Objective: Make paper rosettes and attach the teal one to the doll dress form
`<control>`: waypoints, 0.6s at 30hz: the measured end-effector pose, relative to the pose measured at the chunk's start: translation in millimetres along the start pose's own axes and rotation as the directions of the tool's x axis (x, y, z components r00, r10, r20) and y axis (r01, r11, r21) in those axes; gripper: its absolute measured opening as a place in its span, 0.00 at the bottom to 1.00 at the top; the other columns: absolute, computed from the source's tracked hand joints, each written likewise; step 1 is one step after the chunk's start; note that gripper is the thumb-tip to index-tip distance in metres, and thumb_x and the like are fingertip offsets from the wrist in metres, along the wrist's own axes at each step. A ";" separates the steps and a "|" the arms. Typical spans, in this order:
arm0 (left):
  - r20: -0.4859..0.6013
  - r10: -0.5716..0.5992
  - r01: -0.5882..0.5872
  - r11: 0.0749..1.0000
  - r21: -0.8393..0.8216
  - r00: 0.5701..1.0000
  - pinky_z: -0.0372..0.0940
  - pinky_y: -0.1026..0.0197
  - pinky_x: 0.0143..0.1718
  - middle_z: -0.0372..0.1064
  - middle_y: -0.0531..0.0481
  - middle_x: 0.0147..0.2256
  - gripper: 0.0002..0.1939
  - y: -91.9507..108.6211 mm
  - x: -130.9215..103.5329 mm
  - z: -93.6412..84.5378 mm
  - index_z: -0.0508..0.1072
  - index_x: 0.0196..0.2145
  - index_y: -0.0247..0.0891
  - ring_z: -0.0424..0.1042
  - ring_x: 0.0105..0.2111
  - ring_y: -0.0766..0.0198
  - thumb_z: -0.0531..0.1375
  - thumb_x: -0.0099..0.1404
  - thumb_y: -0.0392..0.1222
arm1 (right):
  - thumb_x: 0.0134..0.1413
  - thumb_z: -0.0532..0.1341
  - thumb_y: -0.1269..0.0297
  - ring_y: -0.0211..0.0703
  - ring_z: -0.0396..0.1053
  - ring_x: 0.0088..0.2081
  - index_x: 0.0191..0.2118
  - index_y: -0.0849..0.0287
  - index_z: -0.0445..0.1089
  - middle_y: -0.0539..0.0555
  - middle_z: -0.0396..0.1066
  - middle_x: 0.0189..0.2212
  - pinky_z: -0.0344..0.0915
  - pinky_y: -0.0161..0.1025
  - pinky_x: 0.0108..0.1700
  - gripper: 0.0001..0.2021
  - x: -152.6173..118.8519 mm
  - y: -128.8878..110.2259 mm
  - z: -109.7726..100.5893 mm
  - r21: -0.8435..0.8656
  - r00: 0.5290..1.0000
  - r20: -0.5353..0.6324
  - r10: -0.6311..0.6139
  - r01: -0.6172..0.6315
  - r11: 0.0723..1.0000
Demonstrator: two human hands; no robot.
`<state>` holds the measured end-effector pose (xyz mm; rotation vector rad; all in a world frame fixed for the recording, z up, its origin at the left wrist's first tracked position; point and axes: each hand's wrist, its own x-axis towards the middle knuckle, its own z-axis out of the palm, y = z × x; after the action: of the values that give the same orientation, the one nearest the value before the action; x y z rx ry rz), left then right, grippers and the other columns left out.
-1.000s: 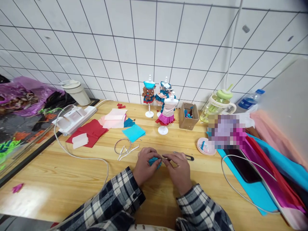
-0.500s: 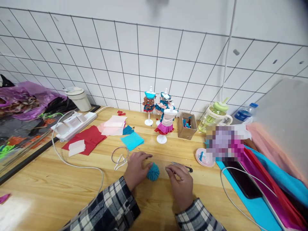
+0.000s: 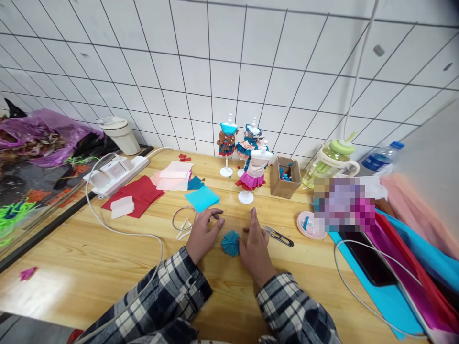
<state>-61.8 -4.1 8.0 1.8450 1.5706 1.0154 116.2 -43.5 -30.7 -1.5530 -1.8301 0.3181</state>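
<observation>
A round, pleated teal piece of crepe paper or cloth [image 3: 230,243] lies flat on the wooden table between my hands. To its left, my left hand [image 3: 203,234] is open, with bent fingers spread from the thumb and a small gap to the piece. My right hand [image 3: 256,251] is on the other side, its index finger stretched forward and its thumb at the piece's right edge; whether the thumb touches it is unclear. Thread snips [image 3: 279,236] rest just right of that hand. Beside my left hand are a thin hoop [image 3: 173,220] and a white elastic loop [image 3: 184,230].
Mini dress forms [image 3: 245,196] in ruffled outfits stand at the back, next to a small cardboard box [image 3: 286,184]. Coloured sheets [image 3: 139,195] and a power strip [image 3: 116,176] lie left. Rightward are a pink dish [image 3: 319,232], a drink jug [image 3: 329,162] and a phone [image 3: 375,267].
My right hand has moved left to the teal piece, its pinched fingers now extended. My left hand has drawn slightly away from the piece. The view has tilted down, and the snips show more fully.
</observation>
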 end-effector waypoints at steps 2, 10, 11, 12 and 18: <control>0.006 0.008 -0.008 1.000 -0.008 1.000 0.63 0.52 0.46 0.72 0.46 0.39 0.15 0.2 0.3 0.4 0.73 0.45 0.40 0.67 0.42 0.56 0.56 0.65 0.48 | 0.53 0.54 0.76 0.48 0.73 0.40 0.71 0.54 0.24 0.68 0.56 0.64 0.63 0.58 0.52 0.47 0.5 -0.2 1.0 0.041 1.000 0.008 0.012 -0.013 0.999; 0.124 0.003 0.008 0.996 -0.088 0.992 0.65 0.54 0.44 0.74 0.44 0.41 0.19 4.6 -0.1 1.4 0.73 0.47 0.38 0.70 0.40 0.57 0.59 0.62 0.51 | 0.55 0.58 0.71 0.37 0.71 0.33 0.71 0.52 0.29 0.68 0.53 0.64 0.70 0.46 0.48 0.45 -3.5 -2.0 -13.4 0.419 0.994 -0.048 0.096 -0.067 0.905; 0.170 0.007 0.013 0.993 -0.115 0.985 0.65 0.54 0.44 0.74 0.43 0.42 0.21 5.4 -0.8 1.2 0.72 0.48 0.37 0.70 0.41 0.57 0.60 0.62 0.52 | 0.56 0.59 0.71 0.37 0.72 0.35 0.70 0.52 0.29 0.68 0.53 0.64 0.69 0.47 0.50 0.45 -3.8 -2.8 -16.0 0.443 0.992 -0.073 0.100 -0.057 0.895; 0.225 0.016 0.016 0.990 -0.139 0.974 0.66 0.54 0.45 0.74 0.42 0.44 0.22 6.2 -1.6 1.1 0.72 0.49 0.37 0.71 0.42 0.56 0.60 0.61 0.53 | 0.56 0.59 0.70 0.38 0.72 0.36 0.70 0.51 0.29 0.68 0.54 0.64 0.68 0.48 0.52 0.44 -4.1 -3.5 -18.4 0.460 0.990 -0.100 0.103 -0.046 0.886; 0.397 0.128 -0.068 0.985 -0.161 0.909 0.63 0.52 0.52 0.74 0.43 0.45 0.17 8.9 -5.7 2.5 0.78 0.40 0.40 0.71 0.47 0.53 0.63 0.58 0.53 | 0.56 0.60 0.70 0.40 0.73 0.38 0.69 0.53 0.35 0.69 0.57 0.61 0.67 0.51 0.54 0.42 -3.5 -4.3 -24.7 0.463 0.965 -0.207 0.161 -0.049 0.885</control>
<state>-54.8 -11.3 12.2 1.8997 1.1379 0.7026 129.0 -53.9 -11.5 -1.2955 -1.3623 0.5437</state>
